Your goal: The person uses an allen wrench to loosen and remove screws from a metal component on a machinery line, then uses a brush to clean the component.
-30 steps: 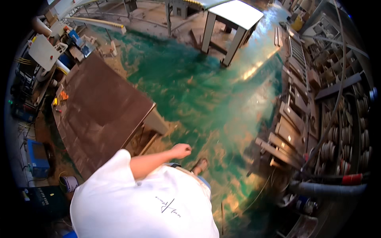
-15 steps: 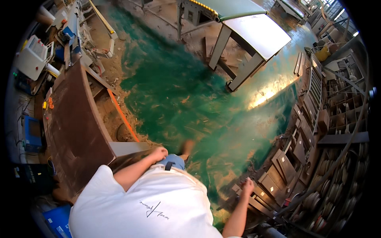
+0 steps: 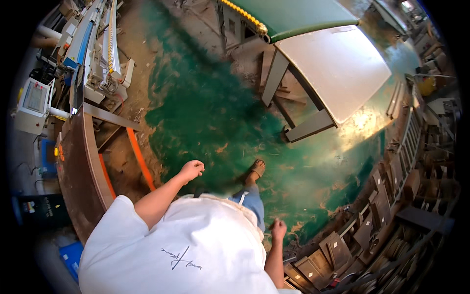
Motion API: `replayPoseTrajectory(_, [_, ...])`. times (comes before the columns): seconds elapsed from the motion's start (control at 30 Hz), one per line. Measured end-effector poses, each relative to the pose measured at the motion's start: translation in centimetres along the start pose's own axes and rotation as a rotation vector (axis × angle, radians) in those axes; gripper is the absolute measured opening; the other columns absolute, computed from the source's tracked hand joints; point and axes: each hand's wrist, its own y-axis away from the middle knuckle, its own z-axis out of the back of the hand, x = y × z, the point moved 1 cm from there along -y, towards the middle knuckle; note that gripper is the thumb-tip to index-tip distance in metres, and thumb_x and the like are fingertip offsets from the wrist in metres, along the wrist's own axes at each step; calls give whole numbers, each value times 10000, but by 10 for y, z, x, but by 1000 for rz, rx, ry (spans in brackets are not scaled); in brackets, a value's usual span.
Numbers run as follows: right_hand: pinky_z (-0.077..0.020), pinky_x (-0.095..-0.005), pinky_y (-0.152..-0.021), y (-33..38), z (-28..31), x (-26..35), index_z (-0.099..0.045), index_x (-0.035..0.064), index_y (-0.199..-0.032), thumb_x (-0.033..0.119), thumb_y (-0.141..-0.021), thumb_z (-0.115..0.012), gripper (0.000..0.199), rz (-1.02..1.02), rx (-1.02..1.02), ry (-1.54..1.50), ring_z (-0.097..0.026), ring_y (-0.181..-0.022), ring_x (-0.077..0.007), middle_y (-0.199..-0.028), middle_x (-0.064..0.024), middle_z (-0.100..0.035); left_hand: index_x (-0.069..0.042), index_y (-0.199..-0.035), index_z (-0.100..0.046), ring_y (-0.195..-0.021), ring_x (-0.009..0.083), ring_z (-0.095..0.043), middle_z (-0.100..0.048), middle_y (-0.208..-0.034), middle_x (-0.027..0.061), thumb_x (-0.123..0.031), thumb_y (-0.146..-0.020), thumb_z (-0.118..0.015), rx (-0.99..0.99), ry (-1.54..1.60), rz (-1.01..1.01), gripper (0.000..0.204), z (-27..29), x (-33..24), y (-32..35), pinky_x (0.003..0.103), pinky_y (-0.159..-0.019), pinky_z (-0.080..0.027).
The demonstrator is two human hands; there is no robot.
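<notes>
My left hand swings in front of my white shirt with its fingers curled and nothing in it, a little right of the brown table. Low at my right side, my right hand is a loose fist, also holding nothing, just left of the stacked wooden frames. One sandalled foot steps out on the green floor between the two hands.
A white-topped table on grey legs stands ahead right, with a green-topped machine behind it. Machines and a control box line the left. An orange strip runs under the brown table's edge.
The view has swung right and forward as I walk. The white-topped table is nearer, the brown table has slid to the left edge, and my right hand has risen a little.
</notes>
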Motion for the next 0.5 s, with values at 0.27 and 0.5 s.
replayPoseTrajectory(0.27, [-450,-363,-589,-252,8,392,-575,4,-768,306,-1043,-590,408,469,44,67,-542,-573,-190,-612,-88,-583,-30,-1172,-694,-982,242,-728,-754,-1067,139,-235,-940,-702,-136,-365,-193,310,8,-166,-70,372,-868,-563])
replayPoseTrajectory(0.5, [-510,-425,-636,-414,-79,660,-691,43,-943,358,-1018,-621,331,740,-365,185,-671,-693,-343,-785,-152,-706,-20,-1140,-673,-1029,309,-696,-726,-1082,140,-167,-920,-700,-211,-482,-581,266,68,-390,-209,391,-898,-542])
